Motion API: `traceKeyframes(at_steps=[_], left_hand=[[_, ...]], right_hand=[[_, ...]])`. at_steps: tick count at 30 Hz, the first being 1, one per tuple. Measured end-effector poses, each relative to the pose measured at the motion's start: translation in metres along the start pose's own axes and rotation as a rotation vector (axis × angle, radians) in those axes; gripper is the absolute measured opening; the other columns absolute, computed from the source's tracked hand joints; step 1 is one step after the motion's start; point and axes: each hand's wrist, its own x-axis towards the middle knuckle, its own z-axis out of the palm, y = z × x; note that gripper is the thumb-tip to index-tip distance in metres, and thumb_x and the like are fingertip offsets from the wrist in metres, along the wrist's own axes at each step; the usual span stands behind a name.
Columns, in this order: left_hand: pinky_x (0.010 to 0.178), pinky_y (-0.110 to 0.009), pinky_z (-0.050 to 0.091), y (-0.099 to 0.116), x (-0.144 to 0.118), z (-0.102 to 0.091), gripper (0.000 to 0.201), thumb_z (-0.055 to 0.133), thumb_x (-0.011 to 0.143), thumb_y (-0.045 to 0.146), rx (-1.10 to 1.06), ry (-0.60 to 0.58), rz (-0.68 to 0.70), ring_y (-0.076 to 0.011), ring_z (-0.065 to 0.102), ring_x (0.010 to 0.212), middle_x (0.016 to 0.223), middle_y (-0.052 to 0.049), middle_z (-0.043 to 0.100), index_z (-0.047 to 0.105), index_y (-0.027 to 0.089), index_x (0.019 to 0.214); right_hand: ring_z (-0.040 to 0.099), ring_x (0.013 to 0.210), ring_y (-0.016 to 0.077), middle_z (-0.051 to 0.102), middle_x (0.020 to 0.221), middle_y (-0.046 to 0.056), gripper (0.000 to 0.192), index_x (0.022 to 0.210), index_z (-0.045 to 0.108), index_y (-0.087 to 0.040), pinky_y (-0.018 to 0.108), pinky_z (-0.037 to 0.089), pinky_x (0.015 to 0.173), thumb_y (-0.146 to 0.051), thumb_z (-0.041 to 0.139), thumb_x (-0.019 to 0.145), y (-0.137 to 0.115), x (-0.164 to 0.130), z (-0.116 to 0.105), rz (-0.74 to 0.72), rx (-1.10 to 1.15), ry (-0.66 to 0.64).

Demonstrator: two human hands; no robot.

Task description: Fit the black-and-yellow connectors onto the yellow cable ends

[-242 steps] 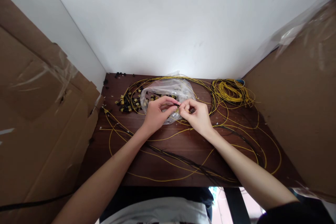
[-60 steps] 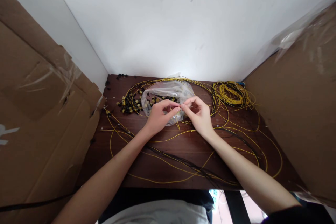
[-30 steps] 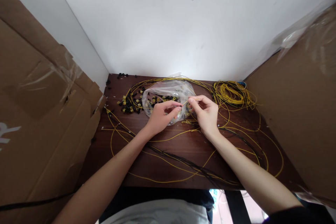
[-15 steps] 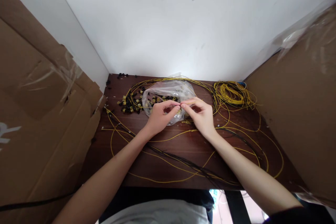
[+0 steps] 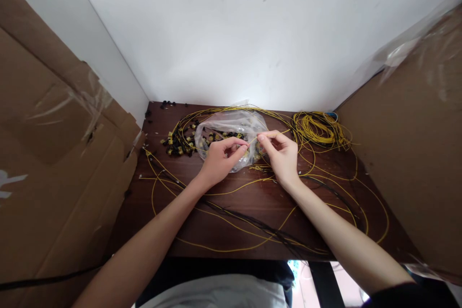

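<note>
My left hand point(image 5: 222, 156) is closed in a pinch, thumb against forefinger, on a thin yellow wire point(image 5: 253, 139). A short stretch of that wire runs across to my right hand point(image 5: 281, 151), which pinches it between thumb and forefinger. Whether a small part sits at the left fingertips is too small to tell. Beneath both hands lies a clear plastic bag point(image 5: 231, 125) with small black and yellow pieces in and around it. More of these black and yellow pieces point(image 5: 176, 144) are heaped to the left of the bag.
A coil of yellow wire point(image 5: 315, 127) lies at the back right. Loose yellow wires and a bundle of black wires point(image 5: 252, 221) cross the brown table point(image 5: 224, 245). Cardboard point(image 5: 65, 154) walls the left side, more cardboard point(image 5: 407, 144) the right, and a white panel point(image 5: 231, 33) the back.
My right hand has moved a little to the right, away from my left, and a short length of yellow wire now shows between the fingertips. The left hand has stayed nearly in place.
</note>
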Motion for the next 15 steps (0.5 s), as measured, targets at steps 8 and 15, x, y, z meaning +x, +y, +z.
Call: traceKeyframes(at_steps=[8,15], left_hand=[[0.05,-0.021,0.035,0.0012,-0.0001,0.0003,0.021,0.055,0.082,0.031,0.034,0.001,-0.002,-0.0094,0.044,0.053,0.059,0.0,0.055,0.066,0.013,0.082],[0.057,-0.021,0.044,0.0028,0.0007,0.0012,0.019,0.055,0.081,0.029,-0.01,-0.022,0.028,-0.0112,0.054,0.061,0.071,-0.003,0.063,0.066,0.013,0.082]], right_hand=[[0.058,0.073,0.0155,0.066,0.081,0.002,0.011,0.082,0.07,-0.022,0.028,0.044,0.06,-0.028,0.061,0.081,-0.0096,-0.0063,0.0025,-0.192,-0.178,-0.203],[0.058,0.071,0.0154,0.066,0.075,0.002,0.012,0.077,0.069,-0.02,0.027,0.044,0.059,-0.028,0.062,0.08,-0.006,-0.0049,0.0012,-0.179,-0.197,-0.166]])
